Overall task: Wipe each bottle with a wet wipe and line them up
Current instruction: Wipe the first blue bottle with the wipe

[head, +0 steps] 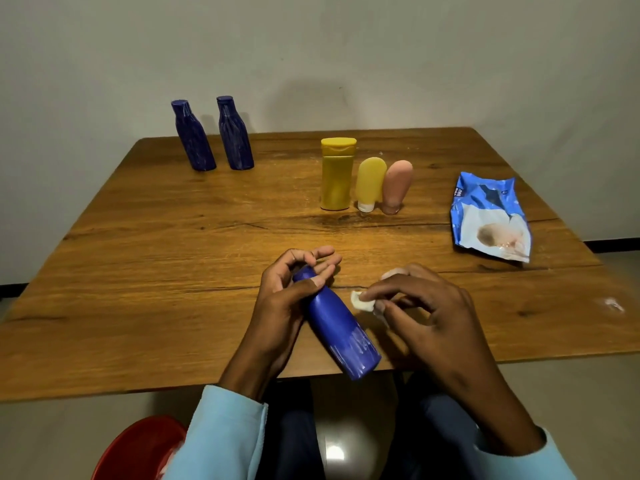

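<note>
My left hand [291,292] holds a blue bottle [337,327] by its neck, thumb across it, tilted over the near edge of the wooden table [173,254], base toward me. White streaks mark the bottle's lower part. My right hand [426,306] pinches a crumpled white wet wipe [362,301] just right of the bottle's shoulder. Two more blue bottles [192,136] [234,135] stand at the back left. A yellow bottle [336,174], a yellow tube [370,183] and a pink tube [396,185] stand side by side in the middle.
A blue and white wet-wipe pack [490,216] lies flat at the right of the table. A red stool [138,452] shows at the lower left beside my knees. A small white smear [613,304] sits near the table's right edge. The wall is close behind the table.
</note>
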A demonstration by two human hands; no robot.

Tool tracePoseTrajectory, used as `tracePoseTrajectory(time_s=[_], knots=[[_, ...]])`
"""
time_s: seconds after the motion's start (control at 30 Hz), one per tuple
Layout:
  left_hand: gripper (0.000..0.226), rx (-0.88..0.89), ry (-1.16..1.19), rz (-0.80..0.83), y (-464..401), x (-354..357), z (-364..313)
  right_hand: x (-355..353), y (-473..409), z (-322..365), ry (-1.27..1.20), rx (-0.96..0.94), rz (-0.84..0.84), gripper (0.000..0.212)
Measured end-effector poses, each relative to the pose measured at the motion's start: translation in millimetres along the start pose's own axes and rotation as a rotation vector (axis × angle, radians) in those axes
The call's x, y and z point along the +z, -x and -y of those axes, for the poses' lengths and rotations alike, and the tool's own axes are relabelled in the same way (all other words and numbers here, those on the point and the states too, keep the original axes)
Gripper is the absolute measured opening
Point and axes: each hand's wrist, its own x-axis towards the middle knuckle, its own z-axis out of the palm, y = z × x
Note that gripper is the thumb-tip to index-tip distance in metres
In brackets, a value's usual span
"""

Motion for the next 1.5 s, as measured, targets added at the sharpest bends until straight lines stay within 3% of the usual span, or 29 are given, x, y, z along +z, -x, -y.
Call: tracePoseTrajectory(time_s=[0.17,0.33,0.5,0.67,0.83,0.97,1.2,1.3,1.43,1.5], knots=[[0.035,0.017,0.120,0.129,-38,15,-22,14,-28,-7,-0.159,0.060,-0.073,0.021],[0.040,-0.133,0.191,0.289,-81,18,-28,31,-49,-9,-0.325,0.058,-0.115,0.020],[0.045,-0.253,0.230,0.408,-102,6,-22,41,-57,-19,-0.305,0.051,-0.135,0.020],[0.043,-0.267,0.246,0.470,-109,0,-15,51,-54,-24,-0.212,0.045,-0.160,0.024],[0.043,-0.232,0.264,0.526,-115,-5,-12,46,-32,-19,-0.163,0.045,-0.030,0.027],[0.042,-0.208,0.225,0.541,-118,-6,-10,45,-33,-17,-0.222,0.037,-0.156,0.024],[0.043,-0.196,0.194,0.493,-110,-5,-11,61,-52,-14,-0.046,0.028,-0.266,0.025],[0.040,-0.182,0.170,0.505,-109,-3,-12,60,-49,-11,0.034,0.032,-0.210,0.029],[0.038,-0.152,0.186,0.465,-113,-5,-11,52,-26,-7,-0.052,0.046,-0.027,0.032],[0.037,-0.139,0.188,0.452,-114,-5,-11,47,-16,-7,-0.114,0.042,-0.035,0.037]])
